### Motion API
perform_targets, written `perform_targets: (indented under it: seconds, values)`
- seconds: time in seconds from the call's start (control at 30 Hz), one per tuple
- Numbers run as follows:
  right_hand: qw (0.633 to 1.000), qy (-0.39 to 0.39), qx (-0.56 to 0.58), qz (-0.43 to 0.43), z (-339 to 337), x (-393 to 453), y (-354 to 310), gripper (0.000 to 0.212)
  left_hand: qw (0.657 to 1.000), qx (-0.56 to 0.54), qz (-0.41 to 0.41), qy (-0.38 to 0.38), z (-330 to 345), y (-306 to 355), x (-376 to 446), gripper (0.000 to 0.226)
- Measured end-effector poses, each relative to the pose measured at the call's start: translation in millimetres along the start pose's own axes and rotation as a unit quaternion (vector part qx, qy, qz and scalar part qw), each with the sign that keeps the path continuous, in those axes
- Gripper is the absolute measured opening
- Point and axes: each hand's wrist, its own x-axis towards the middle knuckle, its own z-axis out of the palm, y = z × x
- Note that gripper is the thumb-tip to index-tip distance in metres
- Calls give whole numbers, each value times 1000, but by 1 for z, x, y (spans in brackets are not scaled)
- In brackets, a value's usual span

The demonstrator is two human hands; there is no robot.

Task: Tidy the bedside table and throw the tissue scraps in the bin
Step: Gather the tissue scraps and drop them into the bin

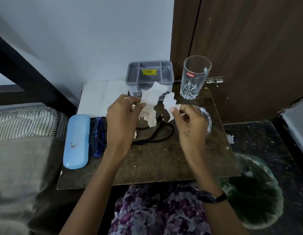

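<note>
Head view: left hand [121,116] pinches a large crumpled white tissue scrap [149,102] between thumb and fingers; right hand [189,122] pinches a smaller torn white tissue piece [169,100] at thumb and fingertip. Both scraps are held above the worn brown bedside table [164,160], over a black cable [157,134]. The green-lined bin [254,192] sits on the floor just beside the table's right front corner, with what looks like a white scrap already inside.

Judgement: collecting step, drop comes next. Best to ball both pieces into one hand so nothing flutters off, then release low over the bin mouth. Swing wide of the clear patterned drinking glass [194,77] at back right. One loose white scrap on the floor [230,139] near the table's right edge needs picking up too. Flat white tissue sheet [101,97], light blue spectacle case [77,141] and grey plastic organiser tray [149,73] not yet sorted.
</note>
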Motion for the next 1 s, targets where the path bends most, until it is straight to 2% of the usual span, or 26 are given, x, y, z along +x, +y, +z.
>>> perform_targets:
  seconds: [0.1, 0.27, 0.47, 0.6, 0.67, 0.73, 0.8, 0.87, 0.93, 1.0]
  values:
    - [992, 40, 101, 60, -28, -11, -6, 17, 998, -59, -3, -18, -1, 31, -21, 17]
    - [971, 127, 147, 140, -97, -44, 21, 28, 989, -106, 34, -97, 48, 86, -73, 10]
    - [945, 241, 48, 218, -181, -96, 96, 34, 966, -52, 70, -244, 155, 129, -160, 14]
    - [926, 278, 5, 256, -206, -122, 161, 33, 934, 9, 29, -356, 226, 130, -205, 25]
    - [922, 261, -39, 284, -205, -130, 197, 34, 923, 19, -5, -385, 256, 119, -220, 23]
    - [916, 208, -80, 335, -201, -136, 233, 30, 909, 14, -45, -414, 278, 105, -229, 21]
    - [904, 90, -85, 410, -198, -142, 263, 18, 883, 36, -54, -464, 292, 88, -234, 29]
    - [883, -10, -124, 452, -198, -146, 278, 24, 863, 71, -39, -499, 300, 74, -235, 35]
    - [884, -16, -165, 438, -198, -146, 283, 32, 862, 75, -44, -500, 302, 68, -234, 35]
    - [898, 25, -173, 404, -196, -141, 272, 28, 872, 54, -49, -484, 302, 73, -230, 36]
